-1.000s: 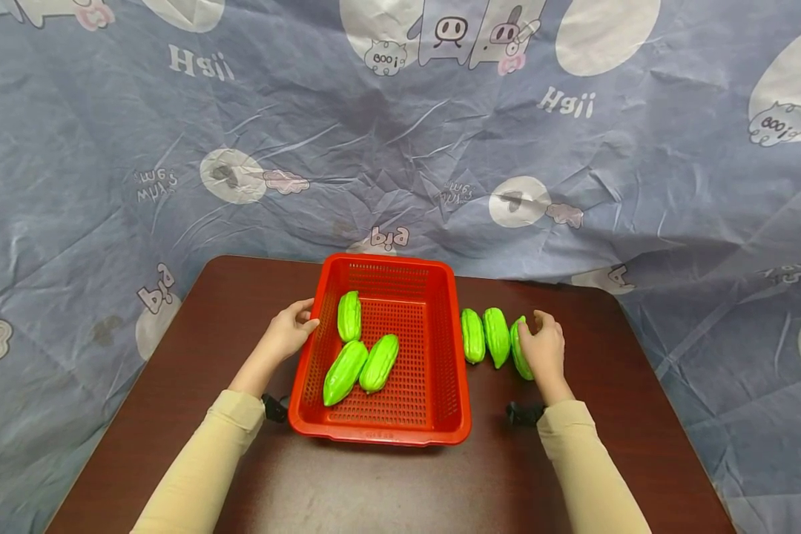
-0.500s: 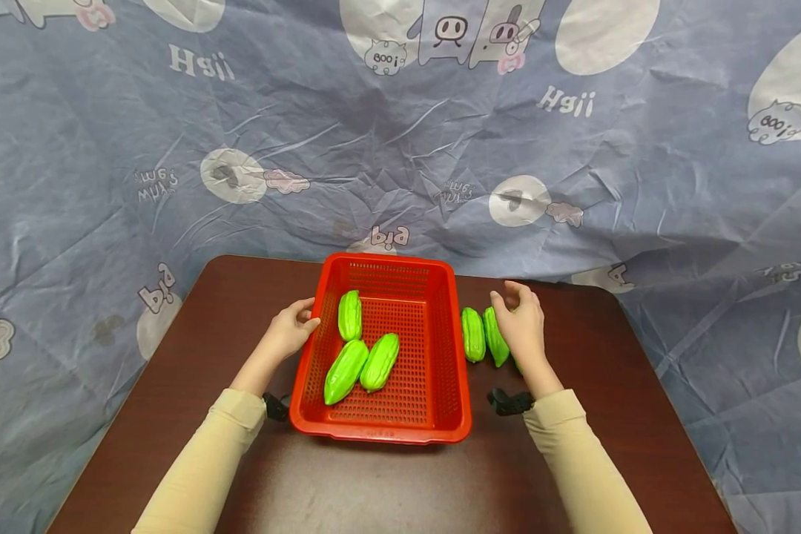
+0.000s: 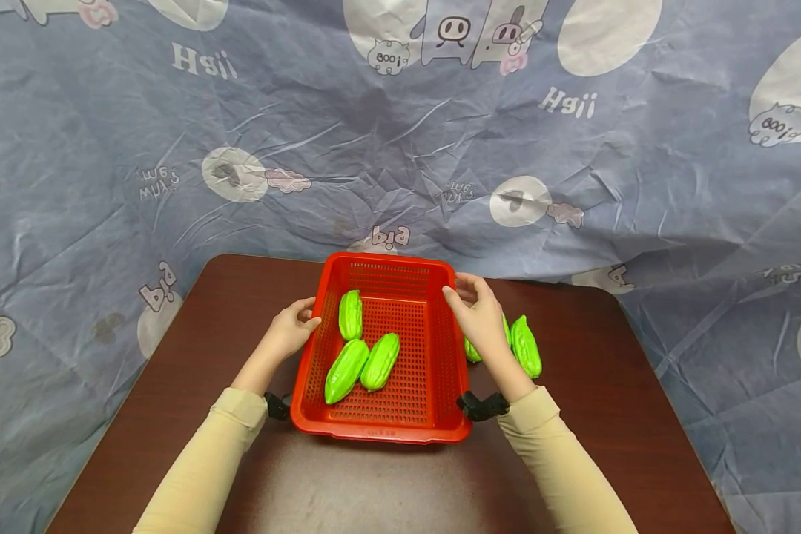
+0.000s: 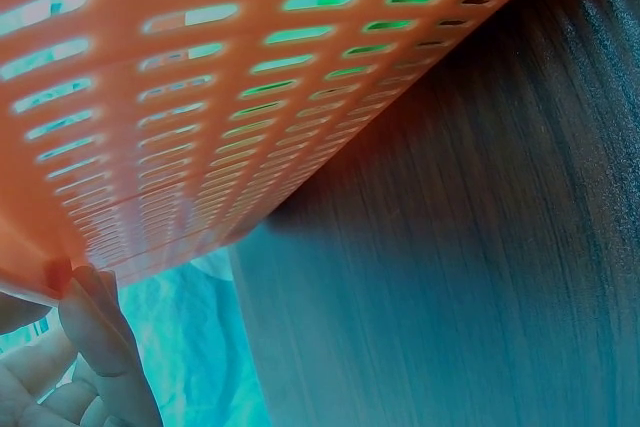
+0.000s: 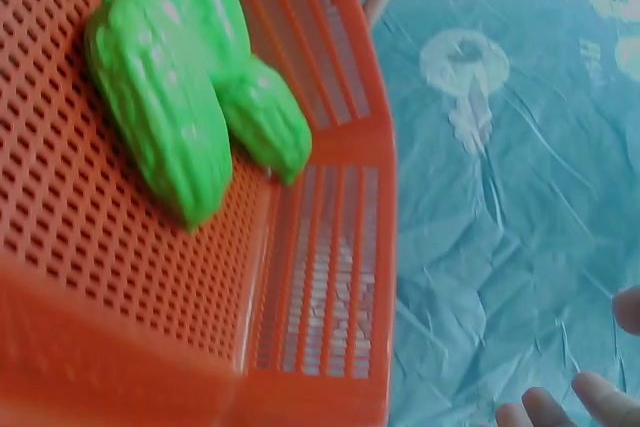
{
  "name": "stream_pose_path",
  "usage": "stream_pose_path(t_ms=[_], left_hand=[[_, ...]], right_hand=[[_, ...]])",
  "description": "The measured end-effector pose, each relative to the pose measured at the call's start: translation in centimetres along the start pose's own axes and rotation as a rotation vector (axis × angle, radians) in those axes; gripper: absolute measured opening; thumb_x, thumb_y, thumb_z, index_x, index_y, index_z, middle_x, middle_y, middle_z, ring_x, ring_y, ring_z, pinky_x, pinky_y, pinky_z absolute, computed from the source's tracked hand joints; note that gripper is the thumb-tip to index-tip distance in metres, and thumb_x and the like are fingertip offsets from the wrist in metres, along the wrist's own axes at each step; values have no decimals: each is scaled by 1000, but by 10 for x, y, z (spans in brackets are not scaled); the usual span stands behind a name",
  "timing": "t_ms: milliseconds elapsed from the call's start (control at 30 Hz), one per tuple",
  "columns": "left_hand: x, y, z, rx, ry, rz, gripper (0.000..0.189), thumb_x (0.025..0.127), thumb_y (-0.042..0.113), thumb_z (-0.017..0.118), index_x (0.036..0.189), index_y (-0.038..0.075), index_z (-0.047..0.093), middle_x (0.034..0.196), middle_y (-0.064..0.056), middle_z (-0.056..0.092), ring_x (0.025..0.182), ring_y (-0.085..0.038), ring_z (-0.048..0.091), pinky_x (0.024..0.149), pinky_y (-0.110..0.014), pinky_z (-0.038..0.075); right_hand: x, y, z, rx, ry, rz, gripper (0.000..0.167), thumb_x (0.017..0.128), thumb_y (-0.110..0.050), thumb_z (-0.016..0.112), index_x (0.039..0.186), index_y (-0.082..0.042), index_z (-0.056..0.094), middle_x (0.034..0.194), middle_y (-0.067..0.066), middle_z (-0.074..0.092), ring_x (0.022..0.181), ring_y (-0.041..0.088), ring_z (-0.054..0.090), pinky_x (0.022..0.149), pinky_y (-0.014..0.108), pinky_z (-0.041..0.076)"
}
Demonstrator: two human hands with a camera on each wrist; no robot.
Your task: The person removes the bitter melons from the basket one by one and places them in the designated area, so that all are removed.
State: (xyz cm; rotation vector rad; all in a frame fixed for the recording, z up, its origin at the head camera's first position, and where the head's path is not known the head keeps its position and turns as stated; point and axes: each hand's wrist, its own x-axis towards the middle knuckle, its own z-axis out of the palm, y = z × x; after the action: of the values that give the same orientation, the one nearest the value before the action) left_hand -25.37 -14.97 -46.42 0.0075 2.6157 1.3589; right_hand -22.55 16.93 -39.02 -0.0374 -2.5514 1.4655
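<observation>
My left hand (image 3: 290,328) grips the left rim of a red plastic basket (image 3: 449,371), fingertips (image 4: 97,332) curled over the edge in the left wrist view. Inside lie three bright green bitter melons: one bitter melon (image 3: 350,315) toward the back, another bitter melon (image 3: 345,371) at front left and a third (image 3: 380,362) beside it. At the basket's right rim my right hand (image 3: 479,315) hovers with thumb and fingers spread, holding nothing. More bitter melons lie right of the basket: one bitter melon (image 3: 526,347) shows whole, while the others are partly hidden by my right hand and wrist.
The basket and loose bitter melons share a dark brown table (image 3: 614,415). A blue-grey printed cloth (image 3: 387,163) hangs along the table's back edge. Black wrist cameras sit at both cuffs, the right camera (image 3: 482,406) overlapping the basket's front right side.
My right hand has moved left, from the rightmost bitter melon across the row to the basket's right rim, carrying nothing. The left hand and basket stay in place.
</observation>
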Motion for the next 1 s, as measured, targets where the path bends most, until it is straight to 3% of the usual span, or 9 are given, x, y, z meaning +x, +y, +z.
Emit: stream_pose_path(t_ms=[233,533,1000], left_hand=[[-1,0,0,-2,7,-3,55,101,15,56,151,2,37,128,-25,57,112,-37,61,91,-46,55],[-1,2,0,-8,6,-6,55,102,15,55,151,3,36,130,-25,56,115,-38,60,92,-47,54],[3,-3,0,-5,1,-5,55,102,17,55,152,5,36,129,-23,57,114,-37,60,90,-45,55]], right_hand=[[-3,-4,30,0,-55,-1,52,92,-31,70,134,-6,55,133,15,58,121,30,58,102,44,49],[-8,3,66,-79,-135,75,64,89,-42,72,138,-7,51,136,13,54,122,33,55,98,47,49],[-7,14,96,-173,-192,198,80,86,-48,72,142,1,43,137,23,49,125,38,51,101,51,46]])
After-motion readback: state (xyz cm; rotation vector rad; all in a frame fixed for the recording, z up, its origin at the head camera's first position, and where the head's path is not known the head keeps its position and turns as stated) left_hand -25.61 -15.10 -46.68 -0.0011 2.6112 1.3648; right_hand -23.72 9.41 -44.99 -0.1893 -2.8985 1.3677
